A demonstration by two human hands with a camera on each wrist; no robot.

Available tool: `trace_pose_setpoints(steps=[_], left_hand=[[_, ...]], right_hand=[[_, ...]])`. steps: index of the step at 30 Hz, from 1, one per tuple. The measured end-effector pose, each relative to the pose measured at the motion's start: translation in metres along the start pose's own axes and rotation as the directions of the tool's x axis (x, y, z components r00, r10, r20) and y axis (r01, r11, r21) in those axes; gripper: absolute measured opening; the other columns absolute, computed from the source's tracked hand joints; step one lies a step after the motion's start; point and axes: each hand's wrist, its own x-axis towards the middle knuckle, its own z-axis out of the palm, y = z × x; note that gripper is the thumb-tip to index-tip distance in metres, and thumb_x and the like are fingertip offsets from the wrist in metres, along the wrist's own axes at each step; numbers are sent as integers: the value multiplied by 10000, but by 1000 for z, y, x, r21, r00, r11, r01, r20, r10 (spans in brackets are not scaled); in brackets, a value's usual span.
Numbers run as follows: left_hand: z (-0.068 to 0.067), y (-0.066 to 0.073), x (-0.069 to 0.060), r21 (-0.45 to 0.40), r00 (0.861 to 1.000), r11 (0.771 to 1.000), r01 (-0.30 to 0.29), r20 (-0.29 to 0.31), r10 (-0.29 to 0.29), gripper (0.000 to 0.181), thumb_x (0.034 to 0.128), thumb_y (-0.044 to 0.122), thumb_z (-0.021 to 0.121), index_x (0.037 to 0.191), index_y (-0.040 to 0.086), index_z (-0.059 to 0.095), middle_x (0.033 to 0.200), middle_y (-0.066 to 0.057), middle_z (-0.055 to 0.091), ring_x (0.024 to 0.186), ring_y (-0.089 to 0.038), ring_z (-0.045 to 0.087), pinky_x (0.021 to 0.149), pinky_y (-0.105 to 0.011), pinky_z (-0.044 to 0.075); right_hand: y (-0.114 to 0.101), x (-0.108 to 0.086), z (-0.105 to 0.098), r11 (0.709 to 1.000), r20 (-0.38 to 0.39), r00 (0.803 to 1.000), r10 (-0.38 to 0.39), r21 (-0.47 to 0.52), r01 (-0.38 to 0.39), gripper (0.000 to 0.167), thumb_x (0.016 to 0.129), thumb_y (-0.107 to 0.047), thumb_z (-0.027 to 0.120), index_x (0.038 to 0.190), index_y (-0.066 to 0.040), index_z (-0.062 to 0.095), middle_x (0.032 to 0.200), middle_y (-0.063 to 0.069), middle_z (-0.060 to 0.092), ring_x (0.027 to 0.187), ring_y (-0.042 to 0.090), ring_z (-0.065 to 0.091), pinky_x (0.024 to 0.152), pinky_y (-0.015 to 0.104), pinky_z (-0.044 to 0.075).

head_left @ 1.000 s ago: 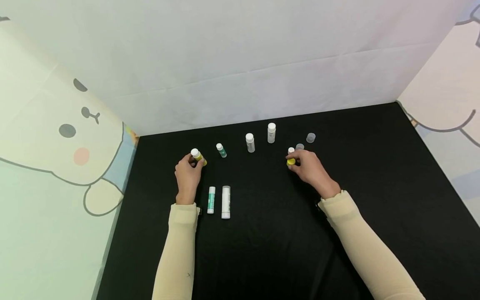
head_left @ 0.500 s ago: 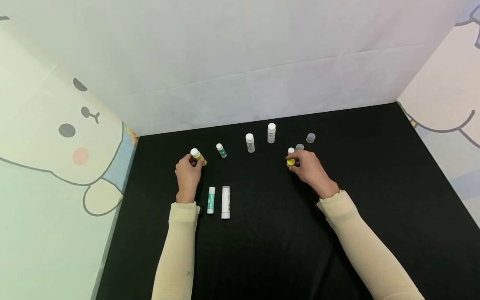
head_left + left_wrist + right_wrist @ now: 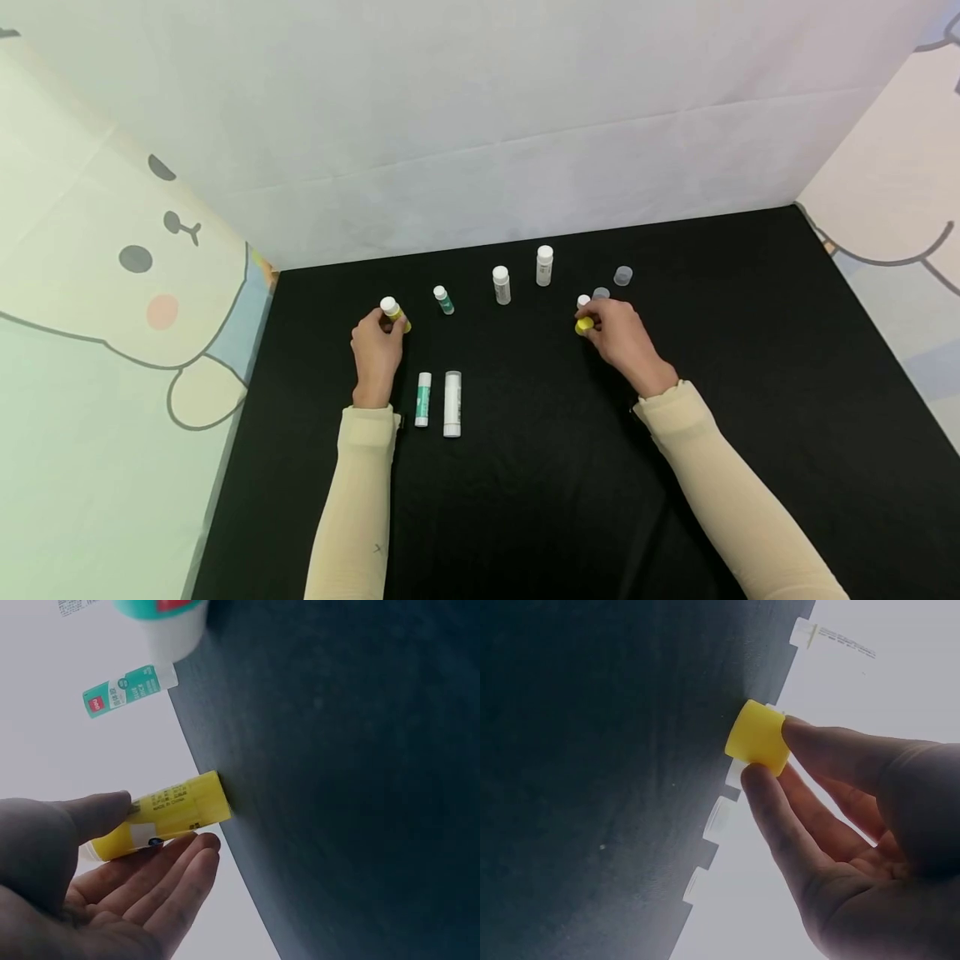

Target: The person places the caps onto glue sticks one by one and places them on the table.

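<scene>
My left hand holds a yellow glue stick with a white top, thumb on one side and fingers on the other. In the left wrist view its yellow end meets the black table. At the right, my right hand pinches a yellow cap between thumb and fingertip, at the table surface. Just beyond that cap stands a small white cap, partly hidden by the fingers. Two translucent caps lie farther back. Beside my left hand is a small green glue stick with a white top, standing upright.
Two white glue sticks stand upright at the back middle. A green-and-white glue stick and a larger white tube lie nearer me, right of the left forearm. A white cloth wall rises behind the black table.
</scene>
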Motion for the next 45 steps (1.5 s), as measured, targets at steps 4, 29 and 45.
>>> trace_pose_setpoints(steps=[4,29,45], left_hand=[[-1,0,-2,7,1000,1000,2,-12,-2,257,1042,176,698,1196,-29,720,1139,-233,746,1010,-390,709,901,-546,554],[-8,11,-26,-42,999,999,-9,-45,7,272,1046,167,695,1232,-31,709,1221,-252,734,1083,-397,722,940,-540,580],[-9,26,-41,-69,998,996,-52,-39,50,249,1033,146,707,1222,-16,715,1201,-233,748,1073,-365,738,933,-516,594]], right_hand=[[2,0,0,1000,-5,1000,8,26,-8,261,952,73,728,1212,57,726,1230,268,693,1067,397,704,955,555,573],[0,-1,1,995,-11,999,32,98,-31,292,966,49,728,1257,46,718,1240,261,697,1105,403,720,953,544,582],[-3,-1,2,990,-25,999,35,135,-31,293,967,71,710,1258,45,712,1247,269,710,1125,413,718,974,547,575]])
